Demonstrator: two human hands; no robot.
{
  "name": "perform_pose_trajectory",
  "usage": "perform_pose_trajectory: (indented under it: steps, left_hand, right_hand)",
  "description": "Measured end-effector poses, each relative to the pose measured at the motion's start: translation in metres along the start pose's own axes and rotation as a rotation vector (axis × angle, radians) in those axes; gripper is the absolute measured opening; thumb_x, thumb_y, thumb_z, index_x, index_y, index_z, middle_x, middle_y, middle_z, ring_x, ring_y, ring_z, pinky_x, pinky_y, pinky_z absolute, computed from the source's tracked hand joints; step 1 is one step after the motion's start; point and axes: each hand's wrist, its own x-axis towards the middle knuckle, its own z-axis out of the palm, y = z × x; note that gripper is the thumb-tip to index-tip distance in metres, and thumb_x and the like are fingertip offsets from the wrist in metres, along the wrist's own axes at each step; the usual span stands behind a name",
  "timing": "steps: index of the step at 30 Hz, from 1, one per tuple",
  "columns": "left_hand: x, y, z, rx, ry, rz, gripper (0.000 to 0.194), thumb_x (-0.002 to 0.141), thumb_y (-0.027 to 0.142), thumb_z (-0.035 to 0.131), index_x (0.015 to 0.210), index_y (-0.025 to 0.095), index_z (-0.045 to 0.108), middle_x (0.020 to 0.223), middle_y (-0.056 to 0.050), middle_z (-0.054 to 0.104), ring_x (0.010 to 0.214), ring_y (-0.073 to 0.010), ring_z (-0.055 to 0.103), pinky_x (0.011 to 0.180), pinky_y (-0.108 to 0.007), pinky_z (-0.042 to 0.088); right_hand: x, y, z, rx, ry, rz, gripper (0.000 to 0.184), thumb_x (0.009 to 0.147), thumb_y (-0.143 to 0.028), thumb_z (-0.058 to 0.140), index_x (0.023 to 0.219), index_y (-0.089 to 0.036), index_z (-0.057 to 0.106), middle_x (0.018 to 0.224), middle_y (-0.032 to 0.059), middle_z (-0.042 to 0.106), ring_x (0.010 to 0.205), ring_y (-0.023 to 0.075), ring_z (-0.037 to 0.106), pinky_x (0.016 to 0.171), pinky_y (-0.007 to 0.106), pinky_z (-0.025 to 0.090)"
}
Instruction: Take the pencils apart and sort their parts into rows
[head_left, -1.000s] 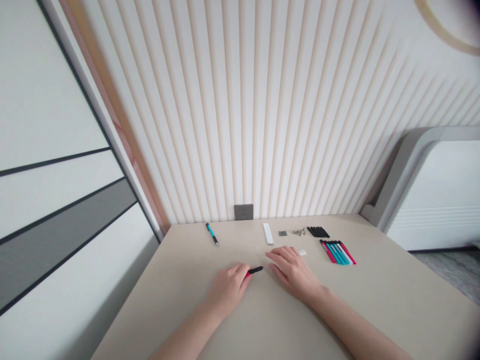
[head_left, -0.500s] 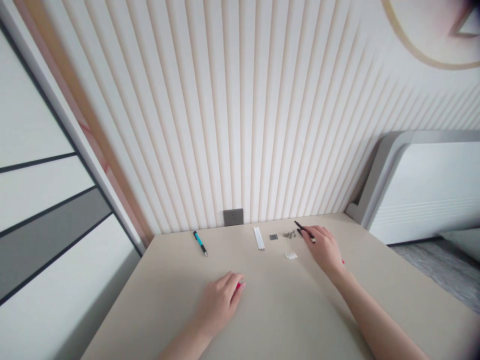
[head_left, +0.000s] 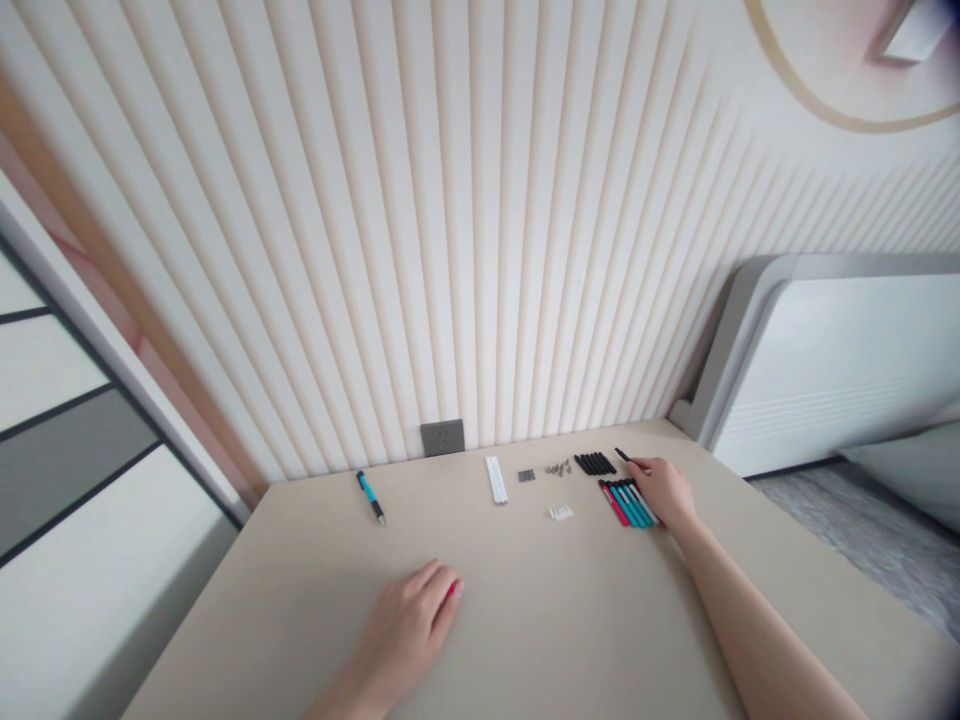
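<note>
My left hand (head_left: 409, 625) rests on the near part of the table, fingers curled round a red pen barrel (head_left: 451, 589); only a bit of red shows. My right hand (head_left: 664, 492) is at the right, closed on a slim black pen part (head_left: 622, 454) that pokes out past its fingertips. Under and beside that hand lies a row of pen barrels (head_left: 628, 505) in red, teal and white with black tops; the hand hides the row's right end. Just left of the black part is a row of short black tubes (head_left: 595, 464).
A teal and black pen (head_left: 371, 498) lies alone at the left of the table (head_left: 300, 600). White thin rods (head_left: 496, 480), small grey pieces (head_left: 526, 476), small metal parts (head_left: 559, 468) and little white pieces (head_left: 561, 513) lie mid-table. A socket (head_left: 442, 437) is on the wall behind.
My right hand has gone from beside my left hand to the far right, over the black tubes, then to the barrels. The black end no longer shows at my left hand. The view has swung right.
</note>
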Motion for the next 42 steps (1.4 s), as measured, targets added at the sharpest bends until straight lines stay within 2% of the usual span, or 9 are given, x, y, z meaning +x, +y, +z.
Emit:
perform_pose_trajectory:
  steps: [13, 21, 26, 29, 32, 35, 37, 40, 42]
  left_hand:
    - [-0.001, 0.0, 0.0, 0.002, -0.012, -0.025, 0.025, 0.101, 0.027, 0.041, 0.085, 0.023, 0.06, 0.076, 0.001, 0.063, 0.067, -0.0152, 0.063, 0.06, -0.026, 0.04]
    - [-0.002, -0.001, 0.004, 0.049, -0.009, -0.022, 0.026, 0.101, 0.026, 0.038, 0.086, 0.022, 0.059, 0.078, 0.0, 0.063, 0.069, -0.0161, 0.063, 0.062, -0.027, 0.044]
    - [-0.004, -0.001, 0.005, 0.017, 0.074, -0.025, 0.021, 0.099, 0.024, 0.041, 0.107, 0.021, 0.06, 0.09, -0.004, 0.065, 0.08, -0.0182, 0.065, 0.07, -0.029, 0.051]
    - [-0.005, -0.001, 0.004, -0.037, 0.111, 0.03, 0.03, 0.1, 0.019, 0.039, 0.126, 0.02, 0.054, 0.1, -0.007, 0.062, 0.09, -0.0184, 0.064, 0.079, -0.03, 0.053]
    - [-0.007, -0.002, 0.001, -0.038, 0.188, 0.139, 0.037, 0.098, 0.013, 0.041, 0.132, 0.021, 0.053, 0.101, -0.008, 0.059, 0.092, -0.0183, 0.061, 0.082, -0.031, 0.053]
    - [-0.011, 0.0, -0.002, 0.036, 0.273, 0.218, 0.037, 0.097, 0.013, 0.047, 0.132, 0.024, 0.056, 0.085, -0.004, 0.057, 0.078, -0.0171, 0.058, 0.073, -0.03, 0.052]
    - [-0.014, 0.002, -0.002, 0.044, 0.292, 0.273, 0.037, 0.097, 0.013, 0.049, 0.131, 0.025, 0.056, 0.076, -0.001, 0.056, 0.07, -0.0158, 0.056, 0.068, -0.028, 0.05]
    - [-0.016, 0.005, 0.0, -0.032, 0.28, 0.317, 0.037, 0.097, 0.014, 0.05, 0.132, 0.023, 0.055, 0.082, -0.003, 0.062, 0.076, -0.0156, 0.06, 0.073, -0.027, 0.052]
    - [-0.015, 0.006, 0.001, -0.11, 0.269, 0.29, 0.035, 0.098, 0.015, 0.049, 0.131, 0.023, 0.055, 0.091, -0.004, 0.064, 0.084, -0.0155, 0.063, 0.079, -0.026, 0.053]
  right_hand:
    - [-0.002, -0.013, -0.007, 0.013, -0.088, 0.076, 0.035, 0.09, -0.044, 0.046, 0.105, -0.03, 0.075, 0.109, 0.0085, 0.073, 0.108, 0.0316, 0.062, 0.088, 0.044, 0.042]
    - [-0.006, -0.02, -0.006, 0.044, -0.074, 0.04, 0.035, 0.091, -0.042, 0.045, 0.104, -0.029, 0.075, 0.104, 0.0062, 0.074, 0.102, 0.0275, 0.064, 0.083, 0.038, 0.044]
    - [-0.011, -0.026, -0.013, 0.075, 0.015, 0.022, 0.039, 0.094, -0.041, 0.04, 0.108, -0.023, 0.072, 0.109, 0.0091, 0.072, 0.104, 0.0273, 0.063, 0.085, 0.036, 0.044]
    - [-0.029, -0.049, -0.016, 0.139, 0.152, -0.127, 0.035, 0.095, -0.038, 0.041, 0.103, -0.021, 0.071, 0.111, 0.0093, 0.07, 0.108, 0.027, 0.06, 0.091, 0.038, 0.042]
    - [-0.072, -0.095, -0.016, 0.278, 0.202, -0.498, 0.03, 0.096, -0.035, 0.045, 0.099, -0.019, 0.071, 0.102, 0.0106, 0.071, 0.101, 0.0266, 0.061, 0.092, 0.042, 0.043]
    - [-0.134, -0.145, -0.013, 0.373, 0.043, -0.858, 0.029, 0.096, -0.024, 0.045, 0.116, -0.022, 0.066, 0.107, 0.0109, 0.068, 0.103, 0.0263, 0.06, 0.09, 0.044, 0.046]
    - [-0.172, -0.169, -0.009, 0.402, -0.089, -0.988, 0.041, 0.093, -0.02, 0.05, 0.134, -0.024, 0.055, 0.118, 0.0117, 0.064, 0.109, 0.0271, 0.058, 0.093, 0.045, 0.047]
    - [-0.205, -0.183, -0.003, 0.476, -0.227, -1.062, 0.056, 0.092, -0.022, 0.054, 0.146, -0.024, 0.04, 0.133, 0.0131, 0.056, 0.12, 0.0269, 0.053, 0.1, 0.044, 0.046]
    - [-0.208, -0.183, 0.0, 0.528, -0.278, -1.051, 0.053, 0.093, -0.024, 0.054, 0.145, -0.024, 0.041, 0.135, 0.0127, 0.054, 0.123, 0.0263, 0.051, 0.103, 0.044, 0.044]
